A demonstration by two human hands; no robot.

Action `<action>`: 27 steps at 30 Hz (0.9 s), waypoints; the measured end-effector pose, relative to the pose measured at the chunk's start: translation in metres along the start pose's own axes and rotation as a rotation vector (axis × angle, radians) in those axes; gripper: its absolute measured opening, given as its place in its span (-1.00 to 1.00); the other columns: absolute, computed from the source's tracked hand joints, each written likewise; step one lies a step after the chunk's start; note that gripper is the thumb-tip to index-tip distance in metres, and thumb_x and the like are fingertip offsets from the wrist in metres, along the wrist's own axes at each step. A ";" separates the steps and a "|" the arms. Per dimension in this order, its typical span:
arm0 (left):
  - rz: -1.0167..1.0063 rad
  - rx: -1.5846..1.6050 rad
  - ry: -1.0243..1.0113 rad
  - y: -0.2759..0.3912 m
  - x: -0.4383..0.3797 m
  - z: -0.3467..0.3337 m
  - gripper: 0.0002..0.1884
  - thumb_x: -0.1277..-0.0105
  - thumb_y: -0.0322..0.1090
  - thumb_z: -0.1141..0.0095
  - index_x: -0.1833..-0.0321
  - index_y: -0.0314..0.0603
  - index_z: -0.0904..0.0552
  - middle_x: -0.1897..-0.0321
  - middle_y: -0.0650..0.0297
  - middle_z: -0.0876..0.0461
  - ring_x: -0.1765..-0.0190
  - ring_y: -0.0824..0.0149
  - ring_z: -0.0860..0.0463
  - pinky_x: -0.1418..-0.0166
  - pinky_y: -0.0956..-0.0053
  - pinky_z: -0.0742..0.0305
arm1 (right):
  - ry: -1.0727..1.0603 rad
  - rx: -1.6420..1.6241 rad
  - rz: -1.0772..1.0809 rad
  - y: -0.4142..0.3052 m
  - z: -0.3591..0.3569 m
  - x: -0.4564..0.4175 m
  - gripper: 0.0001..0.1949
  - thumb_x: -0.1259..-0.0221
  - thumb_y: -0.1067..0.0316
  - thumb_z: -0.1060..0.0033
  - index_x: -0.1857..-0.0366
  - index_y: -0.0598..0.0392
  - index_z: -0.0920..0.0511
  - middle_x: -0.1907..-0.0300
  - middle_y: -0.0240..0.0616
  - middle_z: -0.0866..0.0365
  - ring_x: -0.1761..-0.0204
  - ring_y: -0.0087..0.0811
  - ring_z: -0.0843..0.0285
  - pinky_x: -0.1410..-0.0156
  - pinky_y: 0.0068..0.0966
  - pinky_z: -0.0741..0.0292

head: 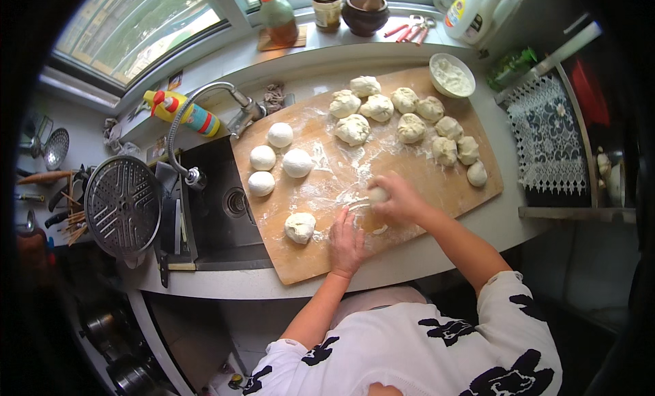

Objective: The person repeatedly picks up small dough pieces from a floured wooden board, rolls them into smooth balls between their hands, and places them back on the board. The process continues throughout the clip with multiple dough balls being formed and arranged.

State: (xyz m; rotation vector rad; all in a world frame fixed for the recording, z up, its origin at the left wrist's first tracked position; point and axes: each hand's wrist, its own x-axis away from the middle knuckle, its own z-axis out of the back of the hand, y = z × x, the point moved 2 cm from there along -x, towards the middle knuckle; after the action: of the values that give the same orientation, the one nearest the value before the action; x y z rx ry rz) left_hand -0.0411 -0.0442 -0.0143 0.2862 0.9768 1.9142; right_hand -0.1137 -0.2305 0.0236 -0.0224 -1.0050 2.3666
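Observation:
My right hand (398, 197), slightly blurred, is curled around a small dough ball (378, 195) just over the floured middle of a wooden board (327, 265). Flat on the board to its left rests my left hand (348, 243), holding nothing, with its fingers pointing away from me. One rough dough piece (300, 228) lies left of that hand. Beyond it, several smooth, floured dough balls (297, 163) sit at the board's left side. Several rough, creased dough lumps (352, 130) are grouped at the far side, and more dough pieces (444, 151) lie to the right.
A bowl of flour (452, 76) stands at the board's far right corner. On the left are a dark sink (220, 242), a curved faucet (176, 135), a perforated steamer plate (123, 206) and a knife (163, 268). A mortar (365, 18) and jar (326, 9) line the windowsill.

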 end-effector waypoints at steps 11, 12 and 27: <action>0.028 0.060 -0.025 -0.006 0.004 -0.003 -0.52 -0.37 -0.22 -0.03 -0.26 -0.36 -0.40 -0.38 -0.05 -0.31 -0.38 -0.09 -0.33 -0.43 0.11 -0.23 | 0.325 0.144 0.088 -0.085 -0.006 -0.219 -0.61 0.03 0.38 -0.27 0.02 -0.07 -0.60 -0.08 -0.03 -0.44 -0.15 0.04 -0.37 -0.28 -0.19 -0.42; 0.028 0.067 -0.024 -0.005 0.004 -0.002 -0.52 -0.37 -0.22 -0.03 -0.26 -0.36 -0.40 -0.38 -0.06 -0.31 -0.38 -0.09 -0.33 -0.43 0.11 -0.23 | 0.237 0.182 0.020 -0.081 -0.011 -0.227 -0.54 0.03 0.39 -0.26 -0.08 -0.11 -0.56 -0.11 -0.02 -0.43 -0.20 0.04 -0.34 -0.33 -0.21 -0.40; 0.113 0.138 0.220 -0.008 0.013 -0.010 -0.54 -0.05 -0.67 0.06 -0.09 -0.38 -0.31 -0.11 -0.19 -0.30 -0.17 -0.16 -0.32 -0.33 0.04 -0.21 | 0.071 0.338 0.553 -0.012 -0.037 -0.003 -0.43 -0.17 0.35 -0.15 -0.33 0.15 -0.35 -0.40 -0.10 -0.29 -0.47 -0.11 -0.15 -0.56 -0.12 -0.06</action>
State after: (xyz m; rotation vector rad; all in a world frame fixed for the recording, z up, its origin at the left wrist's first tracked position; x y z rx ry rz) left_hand -0.0484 -0.0367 -0.0288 0.2169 1.2656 2.0149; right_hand -0.0970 -0.2015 0.0045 -0.2873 -0.6016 2.9862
